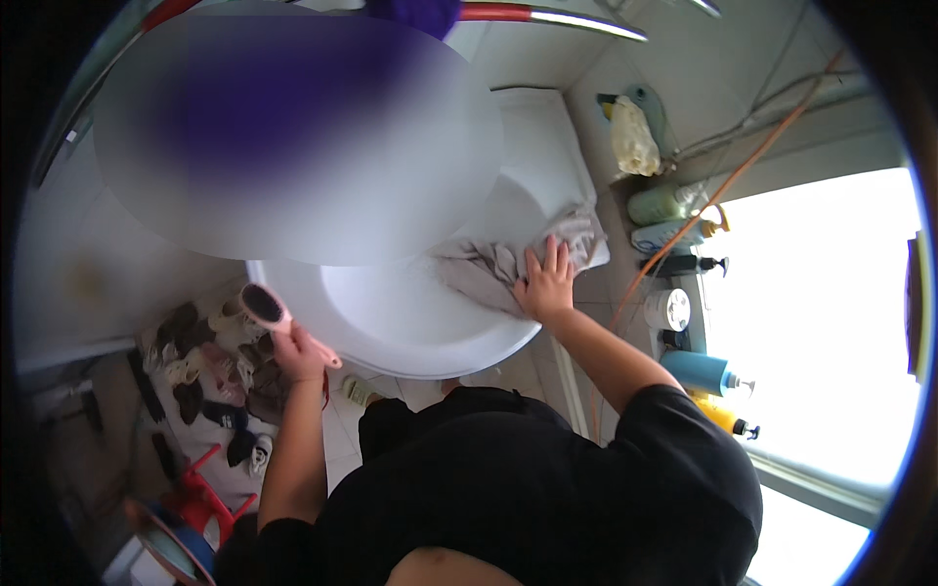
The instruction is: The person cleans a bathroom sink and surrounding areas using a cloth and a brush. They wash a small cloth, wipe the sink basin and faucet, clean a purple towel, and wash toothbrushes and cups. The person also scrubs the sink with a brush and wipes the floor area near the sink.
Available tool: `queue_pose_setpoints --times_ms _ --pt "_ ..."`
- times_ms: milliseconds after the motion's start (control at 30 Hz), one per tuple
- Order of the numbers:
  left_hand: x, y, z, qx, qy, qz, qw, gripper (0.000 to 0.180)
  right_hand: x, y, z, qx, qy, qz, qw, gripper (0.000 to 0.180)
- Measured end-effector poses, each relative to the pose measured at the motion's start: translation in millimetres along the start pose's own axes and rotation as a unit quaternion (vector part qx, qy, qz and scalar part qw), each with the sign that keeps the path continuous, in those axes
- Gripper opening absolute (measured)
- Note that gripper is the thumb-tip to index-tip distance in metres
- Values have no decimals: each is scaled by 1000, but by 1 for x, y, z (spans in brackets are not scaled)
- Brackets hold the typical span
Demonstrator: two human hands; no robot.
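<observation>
My left hand (299, 354) is closed round the handle of a pink hairbrush (266, 305), held up just outside the left rim of a white bathtub (430, 363). The brush's dark bristle side faces up. Over the tub's right edge lies a crumpled grey cloth (479, 275), partly down inside the tub. My right hand (549, 283) rests on this cloth with its fingers stretched out and apart. A large blurred patch covers the tub's far left part.
Several pump bottles, among them a blue one (700, 372), line the ledge by the bright window at right. An orange cable (723, 190) crosses there. Several shoes (230, 376) and a red stool (203, 493) stand on the floor at left.
</observation>
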State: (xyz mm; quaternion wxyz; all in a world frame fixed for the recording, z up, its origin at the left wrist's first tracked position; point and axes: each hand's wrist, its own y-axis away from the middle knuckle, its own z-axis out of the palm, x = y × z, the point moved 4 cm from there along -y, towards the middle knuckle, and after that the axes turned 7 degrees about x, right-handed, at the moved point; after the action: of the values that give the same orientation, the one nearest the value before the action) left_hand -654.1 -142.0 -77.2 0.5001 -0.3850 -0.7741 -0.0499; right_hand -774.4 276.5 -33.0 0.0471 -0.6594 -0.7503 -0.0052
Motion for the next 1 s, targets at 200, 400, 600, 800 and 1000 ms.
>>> queue_pose_setpoints --times_ms 200,400,600,800,1000 --pt "20 -6 -3 -8 -6 36 999 23 -119 61 -29 -266 -49 -179 946 70" --pt "-2 -5 -5 -94 333 -183 920 15 -249 48 -12 -174 -314 -198 912 77" --pt "-17 23 -76 -50 433 -276 857 14 -382 -53 -8 -18 -125 -163 978 89" --pt "-58 84 -156 -22 341 -327 881 15 -412 -171 -26 11 -64 -81 995 77" --pt "-82 99 -200 -21 275 -347 896 12 -417 -173 -23 33 -122 -79 989 62"
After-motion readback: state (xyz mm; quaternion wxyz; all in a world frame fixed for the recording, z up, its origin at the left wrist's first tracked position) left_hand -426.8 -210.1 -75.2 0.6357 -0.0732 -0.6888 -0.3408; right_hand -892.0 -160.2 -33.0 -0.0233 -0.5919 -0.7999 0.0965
